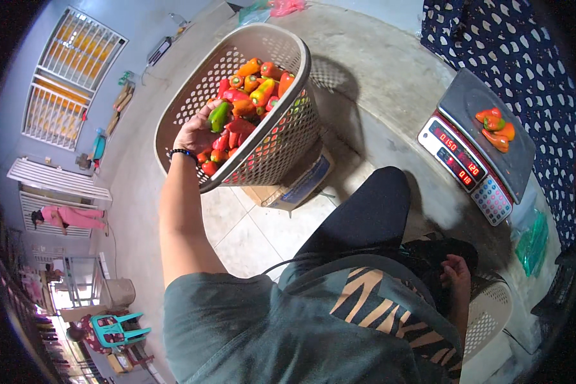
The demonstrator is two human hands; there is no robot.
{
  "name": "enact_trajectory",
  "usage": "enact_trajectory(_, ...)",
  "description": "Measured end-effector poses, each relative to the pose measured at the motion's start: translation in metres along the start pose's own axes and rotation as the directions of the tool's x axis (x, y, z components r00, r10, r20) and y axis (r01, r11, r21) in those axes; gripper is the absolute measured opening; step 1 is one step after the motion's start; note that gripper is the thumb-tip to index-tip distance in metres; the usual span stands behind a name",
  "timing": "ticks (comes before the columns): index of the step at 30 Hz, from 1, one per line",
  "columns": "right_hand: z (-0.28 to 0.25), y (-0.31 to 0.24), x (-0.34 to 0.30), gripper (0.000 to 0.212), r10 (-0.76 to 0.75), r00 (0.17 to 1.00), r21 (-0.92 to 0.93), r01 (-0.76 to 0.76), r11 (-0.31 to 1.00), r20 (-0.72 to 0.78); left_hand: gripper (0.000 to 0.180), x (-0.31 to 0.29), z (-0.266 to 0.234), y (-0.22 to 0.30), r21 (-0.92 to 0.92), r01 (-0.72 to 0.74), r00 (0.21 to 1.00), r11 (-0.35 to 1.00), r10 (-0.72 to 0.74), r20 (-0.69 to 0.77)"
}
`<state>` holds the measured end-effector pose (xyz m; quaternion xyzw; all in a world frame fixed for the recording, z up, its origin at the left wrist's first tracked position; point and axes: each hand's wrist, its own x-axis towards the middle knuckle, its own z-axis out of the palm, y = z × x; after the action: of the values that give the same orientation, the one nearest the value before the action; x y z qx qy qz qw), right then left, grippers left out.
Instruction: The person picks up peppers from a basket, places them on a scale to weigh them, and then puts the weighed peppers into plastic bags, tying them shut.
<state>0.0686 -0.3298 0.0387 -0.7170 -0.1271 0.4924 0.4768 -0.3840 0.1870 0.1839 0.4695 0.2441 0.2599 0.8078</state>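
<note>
Near the wearer's body, the right hand (456, 272) has bent fingers; I cannot tell whether it holds anything. The left hand (195, 133) (a dark beaded bracelet circles its wrist) holds a green pepper (219, 117) inside a beige basket (257, 175) of red and orange peppers (242, 107). Beyond, at right, a digital scale (462, 102) bears more peppers (494, 123); far left, a person in pink (77, 217).

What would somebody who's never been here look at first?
Probably the bright red, orange and yellow peppers heaped in the basket near the top middle. A green pepper stands out there, held in the left hand. On the right, red numbers glow on a scale holding more peppers.
</note>
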Motion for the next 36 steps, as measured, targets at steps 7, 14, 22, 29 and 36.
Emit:
enact_trajectory(7,0.007,-0.02,-0.007,0.03,0.026,0.999,-0.058,-0.027,0.998,-0.033,0.074,0.037,0.052,0.001,0.227,-0.178,0.938,0.958,0.235,-0.256)
enact_trajectory(14,0.0,0.014,0.02,0.017,-0.804,0.591,-0.742,0.514,0.431,-0.058,0.062,0.145,0.212,-0.027,0.423,-0.13,0.944,0.897,-0.019,0.33)
enact_trajectory(22,0.001,0.021,0.031,0.01,-0.779,0.574,-0.775,0.361,0.518,-0.253,0.048,0.29,0.417,-0.186,0.806,-0.545,0.835,0.23,0.063,0.547)
enact_trajectory(29,-0.004,0.022,0.031,0.008,-0.763,0.572,-0.735,0.37,0.568,-0.301,0.037,0.314,0.487,-0.25,0.73,-0.667,0.695,-0.151,0.226,0.682)
enact_trajectory(36,-0.002,0.021,0.029,0.009,-0.757,0.585,-0.732,0.373,0.57,-0.291,0.051,0.317,0.484,-0.252,0.719,-0.628,0.703,-0.296,0.181,0.688)
